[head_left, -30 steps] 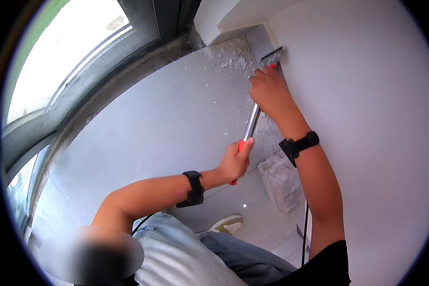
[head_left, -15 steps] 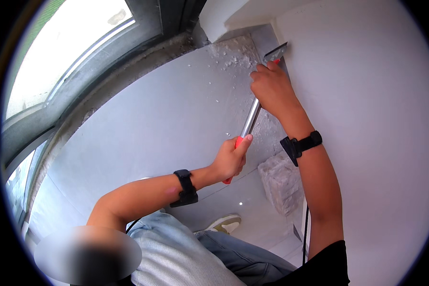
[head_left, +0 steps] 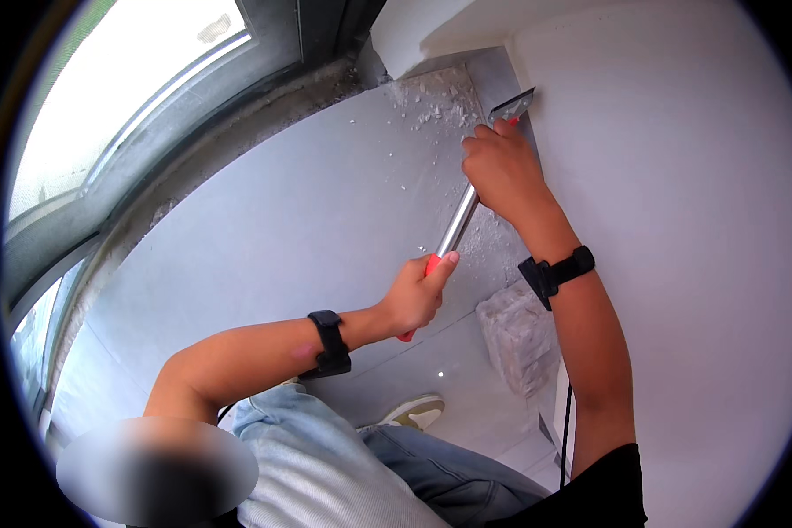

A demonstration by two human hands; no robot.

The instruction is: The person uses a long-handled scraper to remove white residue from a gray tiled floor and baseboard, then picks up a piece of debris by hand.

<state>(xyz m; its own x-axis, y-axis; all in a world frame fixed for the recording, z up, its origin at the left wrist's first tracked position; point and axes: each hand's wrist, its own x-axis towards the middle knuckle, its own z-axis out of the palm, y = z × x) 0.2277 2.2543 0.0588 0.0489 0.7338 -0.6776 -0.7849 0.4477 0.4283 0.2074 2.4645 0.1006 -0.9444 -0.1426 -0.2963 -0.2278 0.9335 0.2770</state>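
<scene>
Both my hands hold a long-handled scraper with a silver metal shaft, red grip parts and a wide flat blade. My left hand is closed round the red grip at the near end. Further up, my right hand wraps round the shaft just behind the blade. The blade is tilted and sits beside the white wall, close to the inner corner; whether it touches the surface I cannot tell. White chips and dust lie on the grey tiled floor to its left.
A wrinkled, dusty block-like bundle rests on the floor against the right wall. At the left runs a grey-framed window with a rough, dirty gap along its base. My shoe stands below the tool.
The scraper has slid slightly back toward me, its blade a little lower in the view. My left hand has shifted slightly left; my right hand keeps its hold near the blade.
</scene>
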